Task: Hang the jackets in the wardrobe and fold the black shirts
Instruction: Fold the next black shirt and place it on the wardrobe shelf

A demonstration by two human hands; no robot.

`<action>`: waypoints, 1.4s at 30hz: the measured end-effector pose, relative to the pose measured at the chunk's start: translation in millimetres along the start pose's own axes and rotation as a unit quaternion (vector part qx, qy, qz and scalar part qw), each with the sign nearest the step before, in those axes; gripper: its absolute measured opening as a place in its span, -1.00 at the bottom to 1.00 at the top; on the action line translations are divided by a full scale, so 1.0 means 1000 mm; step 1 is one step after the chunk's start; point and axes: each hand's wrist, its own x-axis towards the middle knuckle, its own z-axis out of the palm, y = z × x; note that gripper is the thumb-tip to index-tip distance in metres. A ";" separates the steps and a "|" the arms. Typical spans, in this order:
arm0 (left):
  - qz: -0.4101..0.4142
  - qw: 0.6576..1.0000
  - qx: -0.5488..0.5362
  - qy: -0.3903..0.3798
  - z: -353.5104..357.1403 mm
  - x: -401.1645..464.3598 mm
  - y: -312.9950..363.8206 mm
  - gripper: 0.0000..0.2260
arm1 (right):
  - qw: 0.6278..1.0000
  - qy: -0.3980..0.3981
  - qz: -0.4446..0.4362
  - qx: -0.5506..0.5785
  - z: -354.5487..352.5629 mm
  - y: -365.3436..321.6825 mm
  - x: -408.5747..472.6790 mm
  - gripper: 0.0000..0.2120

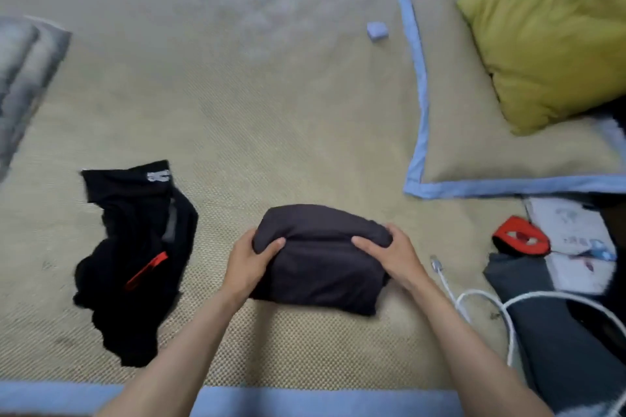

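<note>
Bare mat [237, 118] lies open beyond my 2 hands; crumpled black clothes [135, 261] block my left, white cable [474, 301] and pillow [501, 152] crowd my right.

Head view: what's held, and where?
Both hands grip the folded shirt: left hand at its left end, right hand at its right end, on the folded-over top flap.

A single head-worn camera looks steeply down, close over a woven mat [271, 132].
</note>
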 end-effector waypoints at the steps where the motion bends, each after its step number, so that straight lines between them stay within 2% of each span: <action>1: 0.004 1.000 -0.013 0.004 -0.018 -0.011 0.015 -0.82 | 1.000 -0.016 -0.012 0.006 -0.005 -0.020 -0.007 -0.50; 4: 0.013 0.997 -0.041 0.067 -0.090 -0.052 0.062 -0.82 | 0.994 -0.083 -0.077 -0.008 0.003 -0.106 -0.036 -0.47; 7: 0.015 0.981 -0.071 0.181 -0.181 -0.105 0.095 -0.84 | 0.971 -0.171 -0.163 -0.020 0.046 -0.211 -0.076 -0.44; 10: 0.010 0.950 -0.111 0.292 -0.273 -0.183 0.110 -0.80 | 0.933 -0.253 -0.250 -0.057 0.112 -0.308 -0.137 -0.38; 14: 0.016 0.897 -0.115 0.427 -0.393 -0.297 0.109 -0.80 | 0.864 -0.349 -0.351 -0.088 0.223 -0.405 -0.244 -0.50; 19: 0.012 0.819 -0.124 0.560 -0.510 -0.440 0.073 -0.73 | 0.762 -0.451 -0.451 -0.112 0.366 -0.474 -0.397 -0.52; 25: 0.019 0.722 -0.168 0.670 -0.590 -0.573 0.025 -0.70 | 0.663 -0.533 -0.513 -0.111 0.498 -0.498 -0.560 -0.50; 28: 0.017 0.654 -0.205 0.728 -0.599 -0.619 0.008 -0.71 | 0.620 -0.577 -0.522 -0.100 0.549 -0.492 -0.623 -0.51; 30: -0.005 0.599 -0.215 0.771 -0.595 -0.653 -0.010 -0.68 | 0.575 -0.621 -0.523 -0.103 0.581 -0.479 -0.668 -0.53; 33: -0.048 0.523 -0.216 0.823 -0.583 -0.717 -0.033 -0.47 | 0.475 -0.700 -0.519 -0.126 0.624 -0.452 -0.747 -0.55; 34: -0.061 0.494 -0.210 0.842 -0.578 -0.739 -0.037 -0.45 | 0.438 -0.724 -0.516 -0.135 0.637 -0.441 -0.775 -0.54; 39: -0.110 0.337 -0.159 0.921 -0.543 -0.829 -0.039 -0.76 | 0.277 -0.819 -0.476 -0.161 0.678 -0.382 -0.913 -0.50; 42: -0.159 0.220 -0.112 0.956 -0.516 -0.865 -0.025 -0.82 | 0.170 -0.866 -0.439 -0.169 0.679 -0.349 -0.990 -0.48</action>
